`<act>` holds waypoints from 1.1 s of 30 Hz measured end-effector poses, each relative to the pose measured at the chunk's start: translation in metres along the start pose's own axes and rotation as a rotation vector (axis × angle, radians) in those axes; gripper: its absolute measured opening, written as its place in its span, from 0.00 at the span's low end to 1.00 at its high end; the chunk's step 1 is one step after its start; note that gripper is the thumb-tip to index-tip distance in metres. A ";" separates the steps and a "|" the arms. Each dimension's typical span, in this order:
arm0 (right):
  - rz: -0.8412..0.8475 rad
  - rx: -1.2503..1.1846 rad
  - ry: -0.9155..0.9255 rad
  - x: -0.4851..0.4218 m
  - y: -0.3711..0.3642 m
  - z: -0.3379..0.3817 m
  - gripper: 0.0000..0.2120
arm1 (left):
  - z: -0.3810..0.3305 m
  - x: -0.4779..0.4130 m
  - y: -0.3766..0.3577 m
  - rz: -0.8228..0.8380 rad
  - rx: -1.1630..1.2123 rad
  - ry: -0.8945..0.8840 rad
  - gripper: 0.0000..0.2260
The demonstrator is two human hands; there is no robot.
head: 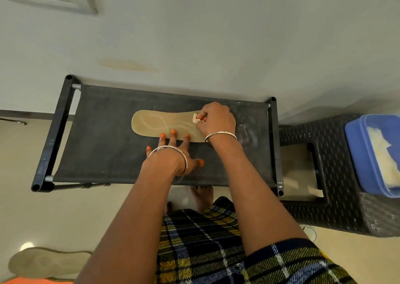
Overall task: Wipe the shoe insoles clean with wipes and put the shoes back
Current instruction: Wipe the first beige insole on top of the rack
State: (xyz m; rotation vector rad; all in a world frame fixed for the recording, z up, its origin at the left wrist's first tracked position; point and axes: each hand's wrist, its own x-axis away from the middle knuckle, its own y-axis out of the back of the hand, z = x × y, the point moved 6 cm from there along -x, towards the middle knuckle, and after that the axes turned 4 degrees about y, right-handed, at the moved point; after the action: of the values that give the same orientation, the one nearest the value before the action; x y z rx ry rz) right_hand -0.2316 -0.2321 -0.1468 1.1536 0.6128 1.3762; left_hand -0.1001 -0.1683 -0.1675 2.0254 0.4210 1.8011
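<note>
against a pale wall (pixel 216 34) stands a dark rack whose fabric top shelf (pixel 104 143) carries a tan insole (pixel 155 123) lying flat along it. the left hand (pixel 173 153) lies spread on the shelf, its straight fingers (pixel 173 135) pressing the insole's near edge. the right hand (pixel 216 119) rests on the insole's right end, fingers curled tight round a small white wipe (pixel 196 119). to the right, a blue tub (pixel 355 145) sits on a dark woven stool (pixel 303 132). a second insole (pixel 47 262) lies on the floor (pixel 108 208), lower left
</note>
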 end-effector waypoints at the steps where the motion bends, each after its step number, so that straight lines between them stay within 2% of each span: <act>1: 0.061 0.012 0.004 0.000 -0.003 0.001 0.05 | 0.001 0.000 0.000 -0.002 0.001 0.001 0.39; 4: 0.259 0.092 -0.019 0.002 -0.011 -0.005 0.09 | 0.002 -0.002 -0.001 -0.002 0.002 -0.002 0.39; 6: 0.294 0.096 -0.048 0.003 -0.011 -0.013 0.11 | 0.003 -0.003 -0.001 -0.002 0.000 -0.002 0.39; 8: 0.221 0.015 -0.058 0.003 -0.006 -0.017 0.05 | 0.003 -0.003 0.000 -0.003 0.002 0.000 0.39; 10: 0.043 -0.064 -0.060 0.002 0.002 -0.017 0.02 | 0.002 -0.002 0.000 -0.003 0.001 0.000 0.39; 13: -0.080 -0.101 -0.040 0.004 0.005 -0.014 0.02 | 0.002 -0.002 0.000 -0.004 0.001 0.004 0.40; 15: -0.019 -0.083 -0.003 0.003 0.002 -0.009 0.04 | 0.002 -0.002 -0.001 -0.001 0.001 0.007 0.40; 19: 0.255 -0.003 0.067 0.006 -0.005 -0.002 0.04 | 0.000 -0.002 -0.001 -0.003 0.002 0.008 0.40; 20: 0.245 -0.005 0.054 0.005 -0.004 -0.004 0.04 | 0.000 -0.002 -0.001 -0.002 0.003 0.009 0.40; 23: 0.039 -0.051 -0.026 0.002 0.007 -0.015 0.03 | 0.001 -0.002 0.000 -0.001 0.004 0.005 0.40; 25: -0.030 -0.049 -0.042 0.001 0.007 -0.016 0.03 | 0.001 -0.001 0.000 -0.006 0.003 0.001 0.40; 30: 0.019 0.019 0.051 0.005 -0.002 0.005 0.07 | 0.000 -0.003 -0.001 -0.015 -0.004 0.006 0.40; 33: 0.095 0.036 0.027 0.005 -0.004 0.005 0.06 | 0.000 -0.003 -0.001 -0.011 0.000 0.007 0.40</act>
State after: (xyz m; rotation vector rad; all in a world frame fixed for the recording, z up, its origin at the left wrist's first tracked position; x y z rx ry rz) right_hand -0.2250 -0.2278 -0.1472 1.2077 0.6110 1.4686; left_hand -0.1000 -0.1686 -0.1708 2.0140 0.4334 1.8017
